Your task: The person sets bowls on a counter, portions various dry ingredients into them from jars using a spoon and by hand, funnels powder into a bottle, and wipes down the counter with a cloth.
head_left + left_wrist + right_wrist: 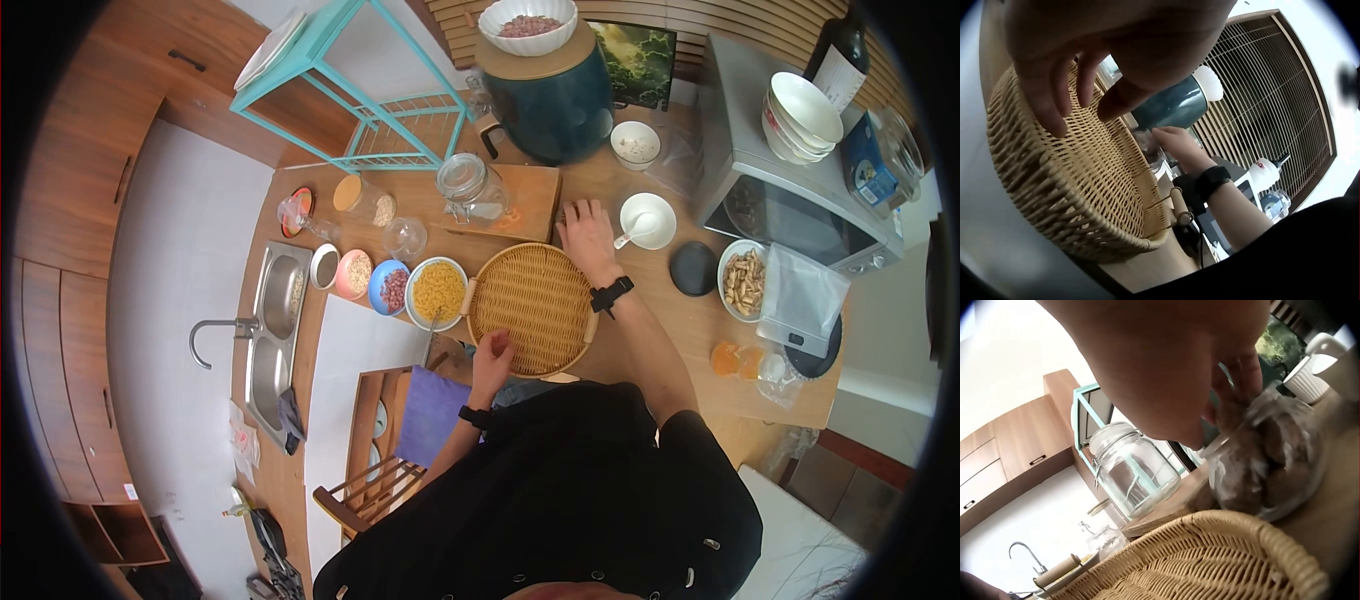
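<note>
A round wicker basket (530, 310) with small handles stands at the table's front edge. My left hand (493, 358) hovers over its near left rim; its fingers hang loosely bent with nothing between them in the left wrist view. Beyond the basket's far right side, my right hand (588, 238) reaches down to a clear glass jar (1310, 469) of brown lumpy pieces (1285, 440). Its fingertips are at the jar's mouth in the right wrist view; I cannot tell whether they pinch a piece. In the head view this hand covers the jar.
Left of the basket stand bowls of yellow pasta (438, 291), reddish beans (393, 291) and pale grains (354, 274). A clip-top jar (470, 188) sits on a wooden board (530, 190). Rightward are a white bowl with a spoon (648, 222), a black round lid (693, 269) and a microwave (790, 190).
</note>
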